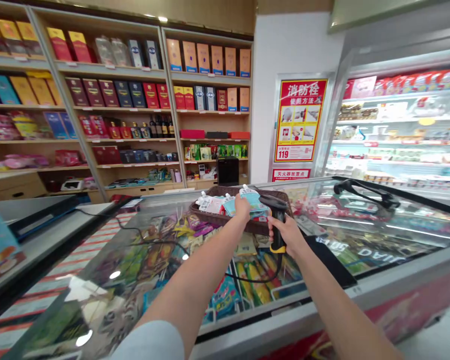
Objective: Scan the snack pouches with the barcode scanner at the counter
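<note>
Right at the centre of the frame, here's a light-blue spouted pouch (254,199), pinched in the fingers of the left hand (242,206) over a brown wicker basket (257,228). Just beside it comes the head of a black-and-yellow barcode scanner (278,225), its handle wrapped firmly in the right hand (288,234); whether scanner and pouch touch, I can't tell. White-capped spouted pouches (211,203) lie at the basket's left end, and the basket sits on a glass-topped chest freezer (397,272). A black cable (255,281) loops below the scanner and runs off leftward across the glass, with colourful packets (225,296) showing underneath. Over to the upper right, a red fire-hydrant poster (301,120) hangs on the white wall, next to a brightly lit refrigerated display (401,122). And filling the upper left, wooden shelves (135,108) carry rows of boxes (203,57) and bottles.
</note>
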A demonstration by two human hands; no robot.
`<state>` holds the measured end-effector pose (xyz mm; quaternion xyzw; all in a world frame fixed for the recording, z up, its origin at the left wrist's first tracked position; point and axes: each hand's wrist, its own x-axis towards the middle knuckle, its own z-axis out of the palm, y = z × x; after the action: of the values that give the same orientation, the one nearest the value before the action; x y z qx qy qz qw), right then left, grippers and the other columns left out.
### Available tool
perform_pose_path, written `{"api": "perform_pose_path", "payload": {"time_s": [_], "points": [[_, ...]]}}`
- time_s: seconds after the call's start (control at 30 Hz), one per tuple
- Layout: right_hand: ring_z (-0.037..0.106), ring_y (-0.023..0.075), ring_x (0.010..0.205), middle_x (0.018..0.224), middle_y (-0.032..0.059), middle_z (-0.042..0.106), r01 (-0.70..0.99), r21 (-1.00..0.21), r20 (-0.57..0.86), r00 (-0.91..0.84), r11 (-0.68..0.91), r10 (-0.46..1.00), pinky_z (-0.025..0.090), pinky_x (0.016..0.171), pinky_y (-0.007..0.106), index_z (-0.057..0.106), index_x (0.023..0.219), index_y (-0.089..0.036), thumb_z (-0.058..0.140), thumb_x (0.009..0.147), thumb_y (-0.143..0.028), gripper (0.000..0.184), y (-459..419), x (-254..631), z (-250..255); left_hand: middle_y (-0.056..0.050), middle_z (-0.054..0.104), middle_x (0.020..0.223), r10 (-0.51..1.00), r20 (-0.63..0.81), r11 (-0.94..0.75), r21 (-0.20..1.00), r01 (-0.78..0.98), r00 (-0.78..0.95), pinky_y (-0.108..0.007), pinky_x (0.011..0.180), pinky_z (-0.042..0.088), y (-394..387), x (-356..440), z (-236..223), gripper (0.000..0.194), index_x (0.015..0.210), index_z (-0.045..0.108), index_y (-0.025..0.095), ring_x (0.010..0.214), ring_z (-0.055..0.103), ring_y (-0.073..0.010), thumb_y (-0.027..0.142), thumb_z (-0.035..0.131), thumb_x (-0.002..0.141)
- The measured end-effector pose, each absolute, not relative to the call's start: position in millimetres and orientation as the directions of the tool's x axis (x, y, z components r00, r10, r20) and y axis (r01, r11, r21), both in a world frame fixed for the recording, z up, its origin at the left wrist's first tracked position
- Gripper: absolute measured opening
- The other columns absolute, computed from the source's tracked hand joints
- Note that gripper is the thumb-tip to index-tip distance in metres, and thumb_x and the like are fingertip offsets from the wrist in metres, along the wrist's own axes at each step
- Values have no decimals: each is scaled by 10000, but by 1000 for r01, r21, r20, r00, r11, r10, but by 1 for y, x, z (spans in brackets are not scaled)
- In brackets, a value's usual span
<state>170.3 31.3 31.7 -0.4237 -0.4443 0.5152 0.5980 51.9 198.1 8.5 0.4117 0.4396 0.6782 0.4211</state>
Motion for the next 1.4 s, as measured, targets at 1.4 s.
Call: {"api": "perform_pose_path", "payload": {"time_s": [1.4], "points": [[517,114,406,534,-75,560,-300,-832,310,449,467,838,463,410,246,487,882,-197,745,664,-441,416,39,158,-33,-193,332,1511,864,504,-79,133,988,1,-669,1086,160,95,-22,-23,630,1401,430,156,1421,229,-350,547,353,913]]}}
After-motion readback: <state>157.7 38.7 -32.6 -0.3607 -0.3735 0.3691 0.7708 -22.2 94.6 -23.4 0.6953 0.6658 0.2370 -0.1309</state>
